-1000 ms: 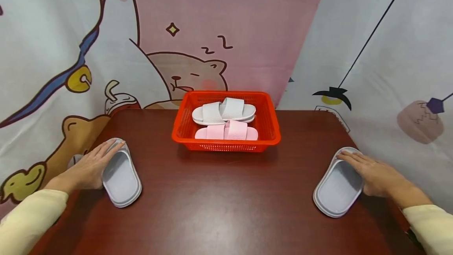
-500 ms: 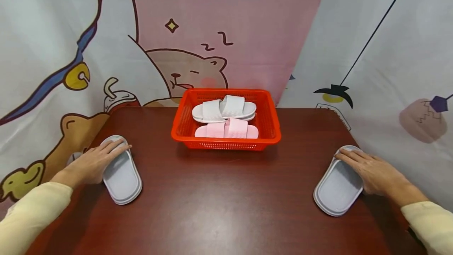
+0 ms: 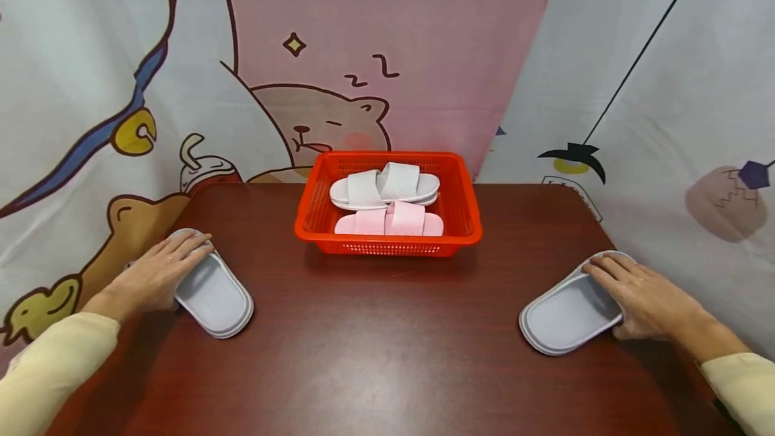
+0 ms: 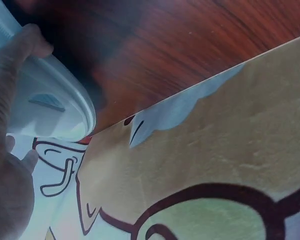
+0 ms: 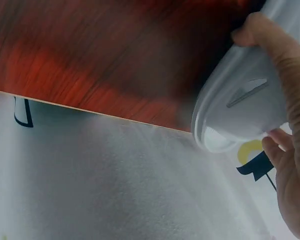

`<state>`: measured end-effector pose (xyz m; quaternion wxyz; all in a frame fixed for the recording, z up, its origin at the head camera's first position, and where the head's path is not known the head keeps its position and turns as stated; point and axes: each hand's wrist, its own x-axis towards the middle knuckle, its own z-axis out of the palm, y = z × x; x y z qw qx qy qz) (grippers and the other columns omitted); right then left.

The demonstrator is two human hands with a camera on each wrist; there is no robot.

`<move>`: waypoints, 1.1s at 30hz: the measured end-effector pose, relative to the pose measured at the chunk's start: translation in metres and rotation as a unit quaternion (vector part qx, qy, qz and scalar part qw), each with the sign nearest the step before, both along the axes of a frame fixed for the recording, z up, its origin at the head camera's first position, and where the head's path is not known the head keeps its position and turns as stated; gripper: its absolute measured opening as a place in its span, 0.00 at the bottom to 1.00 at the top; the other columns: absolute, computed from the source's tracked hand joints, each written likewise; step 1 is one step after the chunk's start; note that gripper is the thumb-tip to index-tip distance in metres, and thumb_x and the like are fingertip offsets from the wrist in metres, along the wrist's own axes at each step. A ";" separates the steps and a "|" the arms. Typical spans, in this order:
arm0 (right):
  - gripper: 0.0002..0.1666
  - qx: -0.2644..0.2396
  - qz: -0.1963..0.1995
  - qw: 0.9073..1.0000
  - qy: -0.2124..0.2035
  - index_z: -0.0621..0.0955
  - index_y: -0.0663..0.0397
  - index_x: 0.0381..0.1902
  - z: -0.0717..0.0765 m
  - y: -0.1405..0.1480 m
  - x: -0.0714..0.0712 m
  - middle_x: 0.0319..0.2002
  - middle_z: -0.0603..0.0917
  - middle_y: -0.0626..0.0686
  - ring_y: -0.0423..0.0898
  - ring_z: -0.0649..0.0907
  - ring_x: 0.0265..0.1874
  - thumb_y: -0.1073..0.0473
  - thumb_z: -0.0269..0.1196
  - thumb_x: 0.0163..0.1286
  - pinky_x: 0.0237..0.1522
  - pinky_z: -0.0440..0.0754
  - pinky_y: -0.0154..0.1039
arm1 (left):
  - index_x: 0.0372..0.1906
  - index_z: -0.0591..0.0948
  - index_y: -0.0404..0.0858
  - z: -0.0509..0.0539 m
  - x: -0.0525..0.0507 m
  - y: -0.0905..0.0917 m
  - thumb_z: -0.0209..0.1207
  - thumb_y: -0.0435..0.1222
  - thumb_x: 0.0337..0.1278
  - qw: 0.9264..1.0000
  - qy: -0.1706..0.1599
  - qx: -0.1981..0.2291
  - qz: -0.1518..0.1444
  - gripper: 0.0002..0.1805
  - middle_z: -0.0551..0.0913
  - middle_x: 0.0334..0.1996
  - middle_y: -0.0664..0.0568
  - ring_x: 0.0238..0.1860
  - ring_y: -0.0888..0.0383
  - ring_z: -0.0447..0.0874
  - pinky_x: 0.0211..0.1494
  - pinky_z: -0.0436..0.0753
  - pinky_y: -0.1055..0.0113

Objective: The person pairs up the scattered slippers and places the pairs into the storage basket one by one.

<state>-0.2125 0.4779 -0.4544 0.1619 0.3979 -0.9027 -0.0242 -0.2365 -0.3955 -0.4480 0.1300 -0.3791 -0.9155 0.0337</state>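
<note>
**Fingers [image 3: 184, 247] clamped on 2 pale grey, smooth moulded slippers [image 3: 214, 295]**

Fingers of the left hand [image 3: 154, 273] curl over the toe of the left slipper, and those of the right hand [image 3: 650, 298] grip the right slipper [image 3: 563, 318] the same way. In the left wrist view, a thumb [image 4: 40, 45] bends over the slipper's edge. The 2 slippers are well apart near opposite sides of the dark red-brown, wood-look bench [image 3: 387, 335], heels angled inward; whether they touch it, I cannot tell.

They look like moulded foam: probably light, springy and hard to break, though the smooth surface may slip. The toe upper and sole edge seem a sound hold; the heel, left unsupported, would likely swing.

Between the hands, farther back, a red perforated plastic basket [image 3: 387, 240] contains white ribbed-strap slippers [image 3: 363, 190] behind pink ribbed-strap slippers [image 3: 407, 219]. Cartoon-printed cloth [image 3: 424, 52] hangs behind.
</note>
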 end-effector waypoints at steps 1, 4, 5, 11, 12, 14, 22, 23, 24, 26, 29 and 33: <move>0.70 -0.006 -0.008 1.000 -0.004 0.73 0.64 0.61 0.001 -0.001 0.001 0.56 0.74 0.63 0.64 0.72 0.56 0.45 0.82 0.11 0.60 0.67 0.57 | 0.66 0.70 0.32 0.000 -0.001 0.000 0.85 0.37 -0.03 1.000 -0.001 0.003 0.000 0.67 0.70 0.64 0.33 0.65 0.32 0.64 0.61 0.68 0.34; 0.70 -0.019 -0.035 0.999 -0.008 0.71 0.66 0.60 0.003 -0.003 0.006 0.54 0.74 0.64 0.66 0.72 0.56 0.45 0.82 0.12 0.60 0.64 0.64 | 0.65 0.70 0.30 0.003 -0.002 0.003 0.84 0.40 -0.05 1.000 -0.002 0.017 0.006 0.68 0.72 0.61 0.35 0.64 0.34 0.65 0.60 0.68 0.35; 0.70 -0.020 -0.043 0.999 -0.007 0.71 0.66 0.60 0.004 -0.004 0.007 0.54 0.74 0.64 0.66 0.72 0.56 0.44 0.82 0.11 0.59 0.63 0.66 | 0.65 0.70 0.30 0.004 -0.003 0.005 0.84 0.41 -0.06 1.000 -0.001 0.021 0.008 0.68 0.72 0.60 0.35 0.63 0.34 0.67 0.59 0.70 0.36; 0.72 -0.011 -0.058 0.998 0.019 0.70 0.65 0.58 0.006 -0.004 0.013 0.52 0.77 0.63 0.63 0.74 0.54 0.39 0.81 0.09 0.53 0.59 0.70 | 0.66 0.70 0.32 0.011 -0.002 0.015 0.82 0.45 -0.03 0.998 -0.023 0.031 0.045 0.67 0.73 0.58 0.38 0.59 0.37 0.69 0.50 0.75 0.37; 0.71 -0.013 -0.057 0.998 0.025 0.70 0.65 0.58 0.007 -0.005 0.013 0.51 0.77 0.63 0.64 0.74 0.53 0.39 0.81 0.10 0.53 0.59 0.70 | 0.66 0.70 0.33 0.012 0.000 0.016 0.83 0.45 -0.01 0.998 -0.030 0.028 0.053 0.67 0.73 0.58 0.38 0.59 0.37 0.69 0.51 0.75 0.36; 0.70 -0.014 -0.051 0.998 0.035 0.71 0.65 0.57 0.007 -0.005 0.013 0.49 0.78 0.62 0.64 0.75 0.50 0.38 0.80 0.10 0.53 0.58 0.70 | 0.67 0.70 0.34 0.012 0.004 0.016 0.83 0.47 0.00 0.997 -0.033 0.020 0.062 0.66 0.74 0.58 0.39 0.59 0.37 0.69 0.51 0.75 0.36; 0.65 -0.010 -0.042 0.998 0.052 0.74 0.64 0.53 0.011 -0.008 0.012 0.43 0.78 0.58 0.62 0.77 0.44 0.34 0.78 0.16 0.49 0.66 0.65 | 0.63 0.72 0.33 0.010 0.014 0.014 0.82 0.53 0.04 0.996 -0.023 0.024 0.085 0.63 0.77 0.53 0.40 0.54 0.38 0.73 0.45 0.76 0.37; 0.64 -0.013 -0.040 0.998 0.052 0.74 0.64 0.53 0.011 -0.008 0.012 0.43 0.78 0.58 0.62 0.77 0.44 0.34 0.78 0.16 0.48 0.68 0.64 | 0.63 0.72 0.34 0.010 0.015 0.014 0.82 0.54 0.04 0.995 -0.025 0.026 0.090 0.63 0.77 0.52 0.40 0.54 0.37 0.73 0.45 0.75 0.37; 0.64 -0.014 -0.038 0.998 0.051 0.75 0.64 0.53 0.011 -0.009 0.012 0.43 0.77 0.58 0.61 0.78 0.44 0.34 0.78 0.16 0.48 0.70 0.63 | 0.63 0.72 0.34 0.010 0.015 0.014 0.83 0.54 0.04 0.995 -0.027 0.028 0.093 0.63 0.76 0.51 0.39 0.53 0.37 0.73 0.44 0.75 0.37; 0.63 -0.014 -0.037 0.998 0.043 0.75 0.63 0.53 0.010 -0.009 0.013 0.43 0.77 0.57 0.60 0.78 0.43 0.34 0.79 0.17 0.45 0.73 0.61 | 0.62 0.72 0.34 0.010 0.016 0.014 0.84 0.54 0.04 0.994 -0.034 0.035 0.101 0.63 0.75 0.49 0.38 0.51 0.36 0.74 0.43 0.75 0.37; 0.63 -0.017 -0.037 0.999 0.025 0.76 0.61 0.54 0.009 -0.011 0.014 0.44 0.76 0.55 0.58 0.78 0.42 0.35 0.82 0.18 0.39 0.77 0.59 | 0.61 0.71 0.35 0.010 0.018 0.013 0.85 0.53 0.05 0.991 -0.047 0.049 0.116 0.62 0.74 0.47 0.38 0.46 0.37 0.76 0.41 0.78 0.38; 0.63 -0.031 -0.042 0.999 0.011 0.76 0.60 0.55 0.009 -0.011 0.014 0.45 0.75 0.53 0.55 0.77 0.42 0.36 0.84 0.18 0.34 0.78 0.57 | 0.63 0.71 0.35 0.011 0.021 0.013 0.85 0.53 0.09 0.986 -0.066 0.055 0.141 0.62 0.75 0.49 0.37 0.45 0.37 0.78 0.42 0.78 0.38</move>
